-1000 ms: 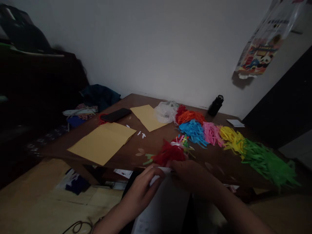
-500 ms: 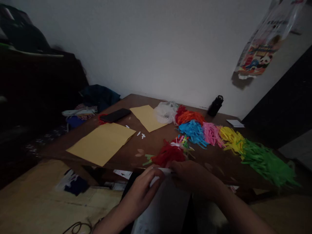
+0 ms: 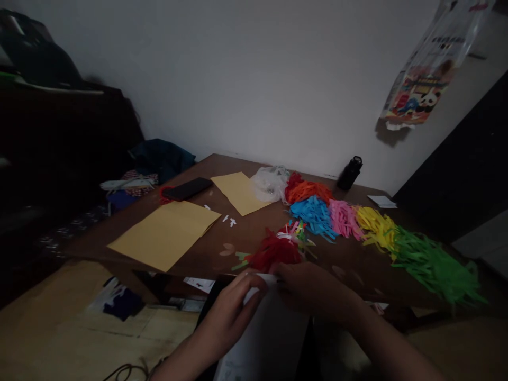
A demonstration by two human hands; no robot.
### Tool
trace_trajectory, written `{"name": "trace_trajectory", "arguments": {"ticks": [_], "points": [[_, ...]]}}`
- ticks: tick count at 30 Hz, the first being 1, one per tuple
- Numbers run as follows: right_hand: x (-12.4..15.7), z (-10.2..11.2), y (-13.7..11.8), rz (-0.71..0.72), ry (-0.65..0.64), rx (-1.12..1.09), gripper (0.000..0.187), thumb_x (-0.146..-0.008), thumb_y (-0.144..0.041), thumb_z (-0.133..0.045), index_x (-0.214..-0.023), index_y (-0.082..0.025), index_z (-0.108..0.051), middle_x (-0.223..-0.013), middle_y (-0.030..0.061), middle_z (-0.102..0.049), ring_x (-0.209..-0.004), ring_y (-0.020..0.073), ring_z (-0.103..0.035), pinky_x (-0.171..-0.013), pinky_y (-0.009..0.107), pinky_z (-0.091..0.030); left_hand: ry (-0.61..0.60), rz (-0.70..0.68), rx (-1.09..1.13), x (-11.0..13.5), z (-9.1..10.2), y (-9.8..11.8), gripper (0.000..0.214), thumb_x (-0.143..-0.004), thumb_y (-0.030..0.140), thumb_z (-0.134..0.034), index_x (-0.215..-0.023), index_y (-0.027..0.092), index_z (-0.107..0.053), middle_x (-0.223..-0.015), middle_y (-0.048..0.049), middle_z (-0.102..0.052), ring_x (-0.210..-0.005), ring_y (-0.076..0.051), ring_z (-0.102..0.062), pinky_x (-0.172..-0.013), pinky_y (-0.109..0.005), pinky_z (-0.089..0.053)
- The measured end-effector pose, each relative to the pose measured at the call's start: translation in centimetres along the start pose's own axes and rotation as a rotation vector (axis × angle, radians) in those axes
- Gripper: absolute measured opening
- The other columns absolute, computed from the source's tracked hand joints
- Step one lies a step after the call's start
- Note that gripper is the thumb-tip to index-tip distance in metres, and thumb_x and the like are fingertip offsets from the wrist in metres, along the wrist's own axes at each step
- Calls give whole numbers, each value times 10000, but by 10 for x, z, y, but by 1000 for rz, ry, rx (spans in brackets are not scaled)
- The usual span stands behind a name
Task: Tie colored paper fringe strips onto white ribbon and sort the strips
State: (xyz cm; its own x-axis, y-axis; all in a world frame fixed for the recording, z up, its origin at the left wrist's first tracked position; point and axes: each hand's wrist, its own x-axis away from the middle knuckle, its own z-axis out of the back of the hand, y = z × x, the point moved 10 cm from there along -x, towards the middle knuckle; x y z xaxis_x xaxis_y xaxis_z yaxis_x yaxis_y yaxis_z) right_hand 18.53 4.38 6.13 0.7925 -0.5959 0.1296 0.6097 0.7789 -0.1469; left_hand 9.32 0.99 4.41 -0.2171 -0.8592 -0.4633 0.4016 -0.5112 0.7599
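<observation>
A large white sheet, paper by its look, hangs below the table's front edge with faint marks low on it. Its top edge is pinched between the fingers and thumb of my left hand. Close beside it, my right hand is closed on the same edge; its fingertips are partly hidden. Just beyond both hands lies a bundle of red paper strips, with a few green and multicoloured strips around it.
Blue, pink, yellow and green paper strips line the right of the brown table. Tan paper sheets, a black phone-like slab, a clear plastic bag and a black bottle-like object also lie there.
</observation>
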Motion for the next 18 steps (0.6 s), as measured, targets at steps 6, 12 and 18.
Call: {"name": "trace_trajectory", "arguments": {"ticks": [6,12,18], "points": [[-2,-1,-2,10,40,-6,163,-819,-174,-555,-982,-168,-559,-909,59,-715,-803,209,-686,-567,268,-347,-6,0,-8,2,-2,-3,138,-955,154,-435,-911,236,-537,-883,-3,-599,-833,-150,-586,-754,-233,-455],[-2,-5,2,31,18,-45,159,-828,-149,-542,-983,-185,-545,-908,43,-708,-804,196,-676,-588,258,-347,-17,0,-12,3,-4,-6,146,-959,151,-420,-922,237,-532,-873,7,-591,-823,-142,-581,-753,-225,-445],[-3,3,-3,68,8,-165,179,-846,-148,-567,-1020,-181,-583,-992,70,-705,-865,202,-656,-683,252,-388,14,-1,8,3,-4,-3,147,-952,170,-432,-877,226,-545,-875,-3,-599,-835,-147,-590,-752,-223,-448]]}}
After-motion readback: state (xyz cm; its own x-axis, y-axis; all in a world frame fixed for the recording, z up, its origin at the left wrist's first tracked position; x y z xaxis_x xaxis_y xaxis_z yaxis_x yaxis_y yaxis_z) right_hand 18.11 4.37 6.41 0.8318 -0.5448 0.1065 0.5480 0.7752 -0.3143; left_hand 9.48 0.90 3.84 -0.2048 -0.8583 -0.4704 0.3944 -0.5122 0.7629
